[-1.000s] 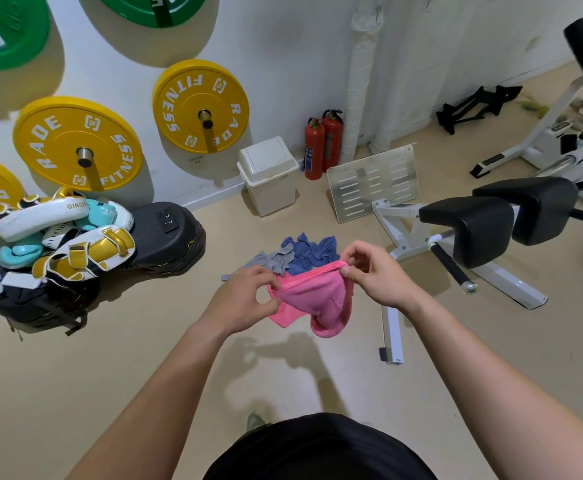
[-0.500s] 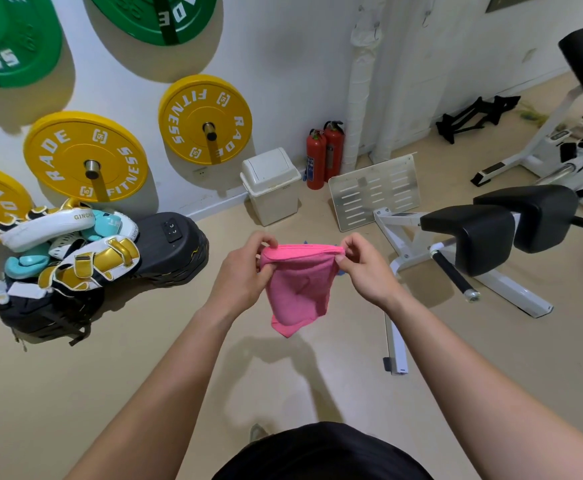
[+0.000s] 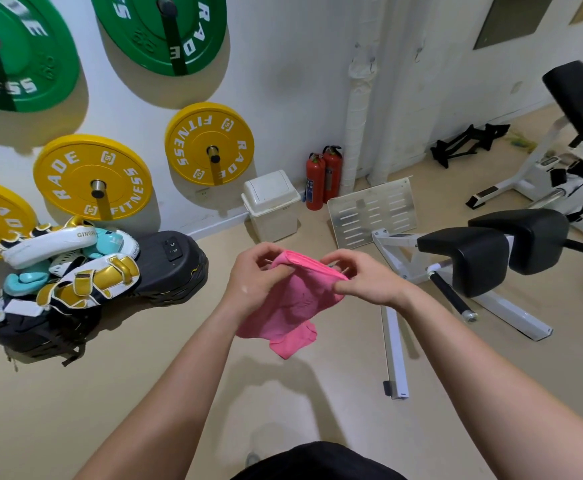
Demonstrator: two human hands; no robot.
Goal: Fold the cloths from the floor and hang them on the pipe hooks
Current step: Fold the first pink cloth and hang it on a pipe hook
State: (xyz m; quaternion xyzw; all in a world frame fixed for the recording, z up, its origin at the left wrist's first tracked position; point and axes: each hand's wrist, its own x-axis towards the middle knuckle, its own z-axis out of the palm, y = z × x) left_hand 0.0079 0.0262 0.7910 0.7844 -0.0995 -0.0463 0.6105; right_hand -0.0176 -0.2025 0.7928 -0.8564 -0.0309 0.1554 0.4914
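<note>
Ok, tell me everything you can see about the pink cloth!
The pink cloth is small, soft and fuzzy-looking, like a little towel. It hangs in the air above the beige floor. It looks folded over along its top edge, and its bottom corners droop unevenly. The left hand pinches one end of the top edge and the right hand pinches the other. Nothing else touches it.

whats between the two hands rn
The pink cloth: its top edge runs from the left hand to the right hand, both pinching it, and the rest hangs below them. This shows in the head view.
</note>
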